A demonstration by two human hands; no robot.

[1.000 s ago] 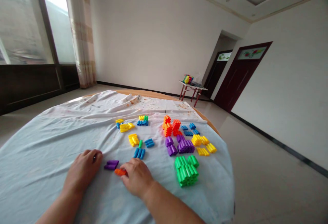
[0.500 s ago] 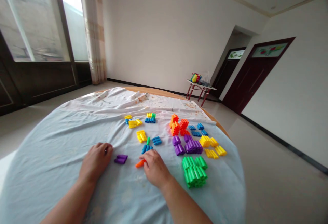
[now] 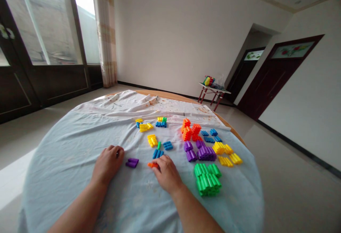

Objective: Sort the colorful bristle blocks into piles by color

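Observation:
My right hand [image 3: 167, 174] is closed on a small orange plastic block [image 3: 152, 164] at its fingertips, low over the cloth; the fingers partly hide the block. To its left lies a purple block [image 3: 132, 163] made of joined tubes. My left hand [image 3: 108, 162] rests on the cloth just left of that purple block, fingers curled together, and I see nothing in it. Just beyond my right hand is a blue block [image 3: 158, 153], with a small green piece [image 3: 159, 145], another blue block [image 3: 168, 145] and a yellow block [image 3: 152, 140] behind it.
On the right stand groups of orange [image 3: 187, 133], purple [image 3: 206, 153], green [image 3: 208, 184], yellow [image 3: 223, 148] and blue blocks [image 3: 209, 139]. More yellow and blue blocks [image 3: 145, 127] lie farther back. A pale cloth [image 3: 66, 147] covers the round table. A small side table [image 3: 214, 89] stands by the wall.
The view has swung slightly left, so everything sits farther right. The orange block in my right hand has turned flatter and moved a little away from me. My left hand stays beside the purple block.

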